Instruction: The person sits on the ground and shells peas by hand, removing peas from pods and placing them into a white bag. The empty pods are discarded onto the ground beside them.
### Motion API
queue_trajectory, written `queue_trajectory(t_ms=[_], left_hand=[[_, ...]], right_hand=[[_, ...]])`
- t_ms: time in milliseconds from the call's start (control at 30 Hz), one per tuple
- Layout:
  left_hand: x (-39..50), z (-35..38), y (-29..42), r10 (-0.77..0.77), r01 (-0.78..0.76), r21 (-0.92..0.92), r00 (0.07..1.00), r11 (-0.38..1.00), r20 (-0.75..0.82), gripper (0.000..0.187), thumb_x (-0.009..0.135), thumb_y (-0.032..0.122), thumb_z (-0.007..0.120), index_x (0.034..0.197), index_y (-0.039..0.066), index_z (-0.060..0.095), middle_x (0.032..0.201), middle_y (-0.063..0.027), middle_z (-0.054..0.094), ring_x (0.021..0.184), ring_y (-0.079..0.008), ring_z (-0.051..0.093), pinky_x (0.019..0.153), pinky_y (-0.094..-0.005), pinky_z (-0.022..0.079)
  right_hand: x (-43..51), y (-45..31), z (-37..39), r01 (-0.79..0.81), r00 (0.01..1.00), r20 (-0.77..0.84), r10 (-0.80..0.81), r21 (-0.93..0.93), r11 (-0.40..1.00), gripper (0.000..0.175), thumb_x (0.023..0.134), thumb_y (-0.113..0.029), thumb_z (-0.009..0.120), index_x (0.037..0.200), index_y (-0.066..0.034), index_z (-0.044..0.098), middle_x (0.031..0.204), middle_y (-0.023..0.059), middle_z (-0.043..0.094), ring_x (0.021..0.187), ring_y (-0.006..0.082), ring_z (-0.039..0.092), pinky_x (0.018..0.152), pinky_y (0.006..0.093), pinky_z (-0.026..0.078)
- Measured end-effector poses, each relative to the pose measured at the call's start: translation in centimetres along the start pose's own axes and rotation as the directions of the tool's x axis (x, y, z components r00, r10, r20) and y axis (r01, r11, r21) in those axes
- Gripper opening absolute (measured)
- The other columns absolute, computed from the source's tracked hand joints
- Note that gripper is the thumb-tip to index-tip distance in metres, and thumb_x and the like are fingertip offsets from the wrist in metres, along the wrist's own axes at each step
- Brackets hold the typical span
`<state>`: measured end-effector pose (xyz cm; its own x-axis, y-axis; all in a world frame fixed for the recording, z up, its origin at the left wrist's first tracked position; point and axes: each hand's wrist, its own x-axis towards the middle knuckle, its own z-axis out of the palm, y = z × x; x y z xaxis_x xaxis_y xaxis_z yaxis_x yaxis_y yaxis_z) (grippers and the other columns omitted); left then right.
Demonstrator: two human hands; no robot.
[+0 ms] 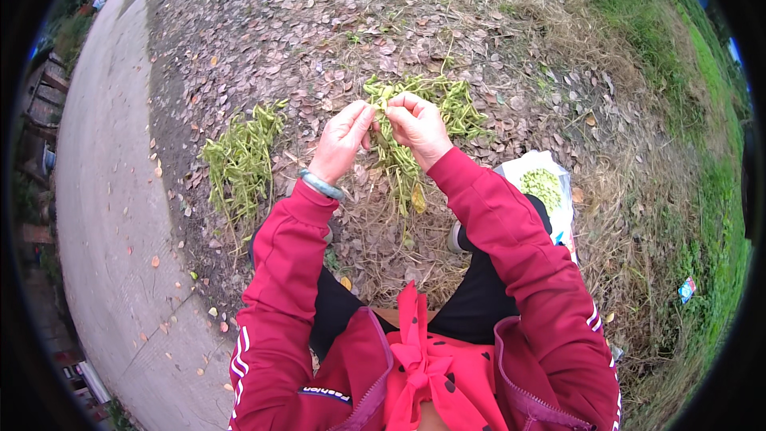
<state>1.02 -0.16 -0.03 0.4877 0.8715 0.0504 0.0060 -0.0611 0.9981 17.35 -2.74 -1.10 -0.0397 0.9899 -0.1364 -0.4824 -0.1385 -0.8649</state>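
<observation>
In front of me both hands meet at a green bean pod (382, 111), pinched between thumbs and fingertips and partly hidden by them. My left hand (340, 140), with a pale bangle at the wrist, grips it from the left. From the right, my right hand (420, 130) grips it. Behind and below the hands lies a heap of green bean plants with pods (458, 105). Another bundle of podded plants (242, 161) rests to the left. Beyond my right knee, shelled green beans (541, 187) sit on a white plastic bag (561, 221).
Dry fallen leaves (287, 36) and straw cover the soil. A concrete path (114, 161) curves along the left. Green grass (646, 36) borders the right side, with a small coloured wrapper (687, 290) on it. My knees and shoes flank the work spot.
</observation>
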Motion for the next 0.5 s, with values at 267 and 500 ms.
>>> queue_trajectory(t_ms=[267, 500], left_hand=[[0.1, -0.1, 0.0, 0.079, -0.081, 0.192, 0.997, 0.978, 0.018, 0.018, 0.096, 0.018, 0.050, 0.092, 0.004, 0.059, 0.076, 0.0009, 0.056, 0.059, -0.0051, 0.050, 0.053, -0.0201, 0.041], [0.1, 0.2, -0.8, 0.011, -0.022, 0.130, 0.997, 0.991, 0.082, 0.024, 0.098, 0.018, 0.047, 0.110, 0.003, 0.060, 0.082, 0.0003, 0.057, 0.066, -0.0047, 0.051, 0.059, -0.0187, 0.042]], right_hand=[[0.0, -2.2, -0.3, -0.121, 0.990, 0.080, 0.120, 0.010, 0.993, 0.023, 0.092, -0.033, 0.059, 0.093, -0.0116, 0.052, 0.060, -0.0044, 0.048, 0.041, 0.0005, 0.028, 0.038, 0.0168, 0.020], [0.5, -1.5, -0.2, 0.103, 0.972, 0.228, -0.051, -0.226, 0.969, 0.022, 0.090, -0.028, 0.063, 0.092, -0.0085, 0.052, 0.069, -0.0021, 0.059, 0.055, 0.0023, 0.049, 0.049, 0.0176, 0.034]])
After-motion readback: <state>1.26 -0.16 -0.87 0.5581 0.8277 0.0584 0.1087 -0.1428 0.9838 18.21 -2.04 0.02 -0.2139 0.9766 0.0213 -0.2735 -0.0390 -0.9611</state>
